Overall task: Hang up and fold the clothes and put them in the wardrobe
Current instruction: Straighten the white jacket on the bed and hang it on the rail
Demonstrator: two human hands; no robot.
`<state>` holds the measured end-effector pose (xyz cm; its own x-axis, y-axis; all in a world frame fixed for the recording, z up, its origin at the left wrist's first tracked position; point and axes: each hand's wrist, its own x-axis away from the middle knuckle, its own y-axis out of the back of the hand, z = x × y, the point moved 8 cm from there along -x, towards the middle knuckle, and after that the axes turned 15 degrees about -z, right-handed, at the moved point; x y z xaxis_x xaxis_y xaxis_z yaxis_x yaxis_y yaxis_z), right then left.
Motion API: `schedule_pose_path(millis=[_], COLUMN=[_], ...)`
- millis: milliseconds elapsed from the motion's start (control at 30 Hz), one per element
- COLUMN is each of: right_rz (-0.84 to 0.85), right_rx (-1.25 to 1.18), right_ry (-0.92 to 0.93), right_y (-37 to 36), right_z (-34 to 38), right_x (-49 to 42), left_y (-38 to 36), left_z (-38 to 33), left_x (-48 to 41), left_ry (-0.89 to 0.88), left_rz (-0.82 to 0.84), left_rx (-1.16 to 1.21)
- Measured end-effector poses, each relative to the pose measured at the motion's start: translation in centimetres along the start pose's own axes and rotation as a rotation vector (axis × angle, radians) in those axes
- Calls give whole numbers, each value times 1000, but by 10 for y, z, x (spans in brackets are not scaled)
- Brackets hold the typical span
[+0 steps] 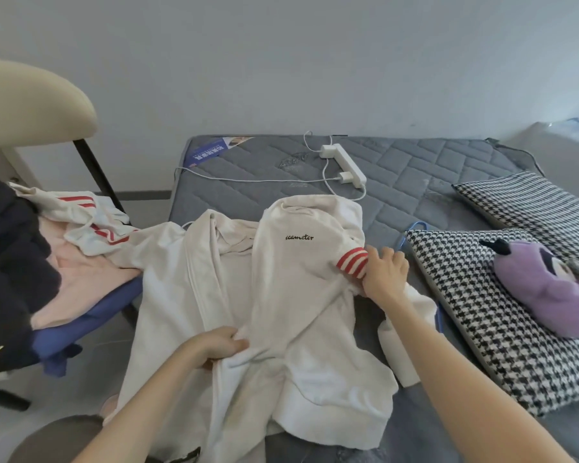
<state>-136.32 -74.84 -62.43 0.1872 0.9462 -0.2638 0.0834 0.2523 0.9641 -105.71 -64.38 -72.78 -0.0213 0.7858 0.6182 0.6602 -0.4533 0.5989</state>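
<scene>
A white jacket with small black lettering lies spread on the grey mattress. Its sleeve has a red-and-white striped cuff. My right hand grips the sleeve just beside that cuff, fingers curled over the cloth. My left hand pinches a fold of the jacket near its middle front. A blue hanger pokes out between the jacket and the nearest pillow, mostly hidden.
A chair at the left carries a pile of clothes: dark, pink, blue, and white with red stripes. Two houndstooth pillows and a purple plush toy lie right. A white power strip with cables lies behind.
</scene>
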Motion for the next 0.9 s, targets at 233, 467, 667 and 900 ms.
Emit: schedule_pose_path(millis=[233,467,667,900], right_rz=[227,361,537,835], right_rx=[-215,-208,-40,-117], right_ry=[523,713,608,531], right_y=[-20,-37,-37,-56], right_z=[103,137,116,117], right_x=[65,104,84,98], left_y=[52,31,34,9], left_z=[20,45,28,11], left_x=[-11,-25,-24,-23], left_ry=[109,242,36,-215], left_rz=[-581,-586,-573,-223], left_rx=[-30,522,353,-232])
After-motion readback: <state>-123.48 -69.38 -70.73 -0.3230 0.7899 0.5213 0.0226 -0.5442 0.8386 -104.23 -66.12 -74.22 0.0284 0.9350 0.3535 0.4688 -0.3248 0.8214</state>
